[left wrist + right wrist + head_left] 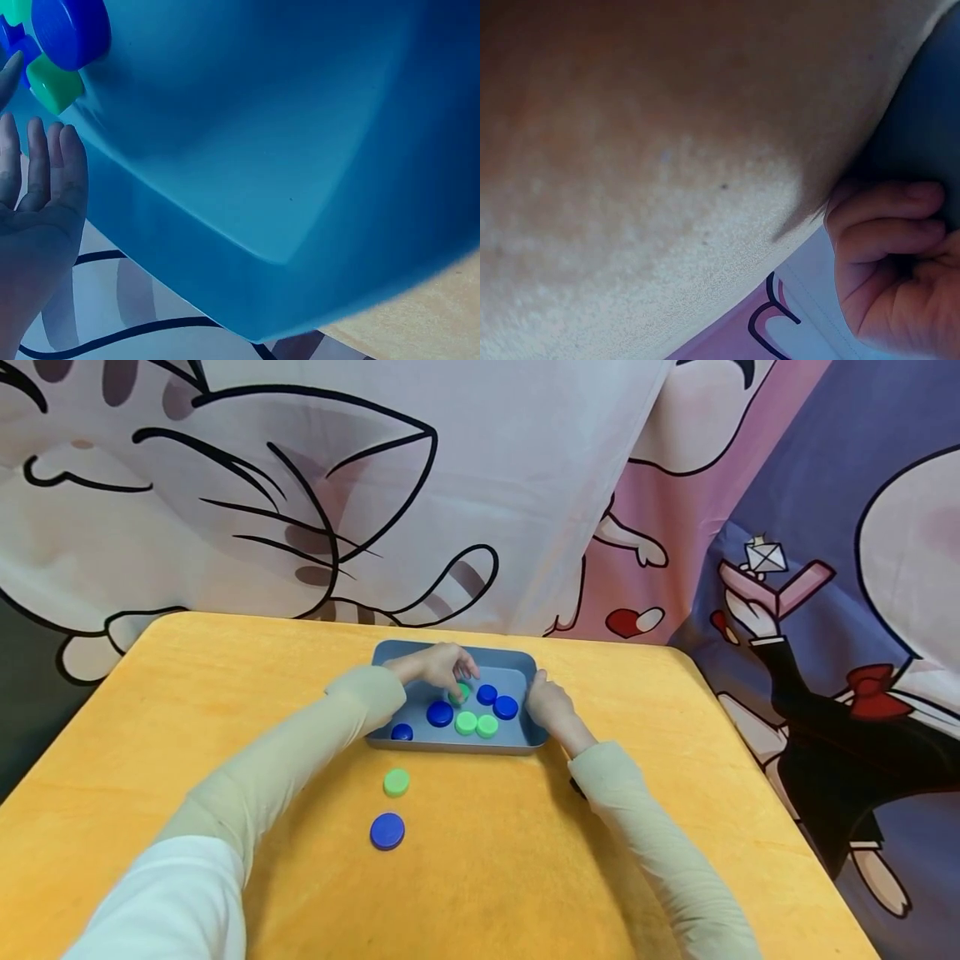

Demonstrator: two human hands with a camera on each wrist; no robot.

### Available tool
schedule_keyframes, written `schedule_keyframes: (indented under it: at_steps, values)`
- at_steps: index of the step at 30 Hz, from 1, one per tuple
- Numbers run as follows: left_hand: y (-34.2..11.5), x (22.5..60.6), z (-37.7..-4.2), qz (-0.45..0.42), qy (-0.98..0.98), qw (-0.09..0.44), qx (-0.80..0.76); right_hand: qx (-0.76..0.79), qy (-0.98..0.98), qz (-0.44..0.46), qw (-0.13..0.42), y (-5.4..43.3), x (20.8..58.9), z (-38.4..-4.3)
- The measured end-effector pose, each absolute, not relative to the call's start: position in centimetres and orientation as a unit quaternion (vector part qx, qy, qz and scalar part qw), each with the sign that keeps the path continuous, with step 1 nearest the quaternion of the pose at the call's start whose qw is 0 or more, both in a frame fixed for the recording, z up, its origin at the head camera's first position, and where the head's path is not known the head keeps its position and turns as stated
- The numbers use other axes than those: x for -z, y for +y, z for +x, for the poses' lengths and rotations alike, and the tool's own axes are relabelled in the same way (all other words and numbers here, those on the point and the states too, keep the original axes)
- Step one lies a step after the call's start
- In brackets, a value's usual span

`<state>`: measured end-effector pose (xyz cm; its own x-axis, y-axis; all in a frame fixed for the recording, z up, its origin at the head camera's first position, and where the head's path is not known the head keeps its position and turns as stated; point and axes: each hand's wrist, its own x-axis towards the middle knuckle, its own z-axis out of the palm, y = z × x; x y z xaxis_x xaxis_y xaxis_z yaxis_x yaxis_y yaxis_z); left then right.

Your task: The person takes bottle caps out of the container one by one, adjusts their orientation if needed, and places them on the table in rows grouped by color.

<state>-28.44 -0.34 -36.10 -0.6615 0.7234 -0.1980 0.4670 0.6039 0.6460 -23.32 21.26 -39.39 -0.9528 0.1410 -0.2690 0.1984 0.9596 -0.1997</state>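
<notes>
My left hand (444, 667) is over a blue-grey tray (450, 747), fingers extended and thumb pointing down. The thumb tip overlaps a green disc (463, 692) in the head view; in the left wrist view, the fingers (71, 161) are apart, close to a green disc (55, 86). At the tray's right side, my right hand (551, 703) grips the wall, thumb up along the rim; its curled fingers (889, 225) show against the tray in the right wrist view. Inside lie several blue discs (439, 713) and more green discs (487, 726).
On the yellow table (480, 877), a green disc (396, 782) and a blue disc (387, 832) lie in front of the tray. A small black object (577, 788) is partly hidden by the right sleeve. A cartoon-printed cloth (525, 527) hangs behind the table.
</notes>
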Motion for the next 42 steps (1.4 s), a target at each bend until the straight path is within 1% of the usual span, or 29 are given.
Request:
schedule_keyframes:
  at_steps: [10,19,31,42]
  values:
    - [0.13,36.62,-28.59,0.318,0.875,0.239,-0.277,0.126,0.98,0.091,0.126,21.28,39.54,-23.36]
    - [0.27,36.42,-28.51,0.314,0.881,0.251,-0.249,0.121,0.981,0.085,0.122,21.3,39.59,-23.53]
    - [0.33,36.38,-28.41,0.295,0.897,0.248,-0.219,0.123,0.981,0.089,0.124,21.31,39.78,-23.59]
    - [0.31,36.57,-28.6,0.298,0.895,0.245,-0.223,0.123,0.981,0.087,0.119,21.2,39.44,-23.31]
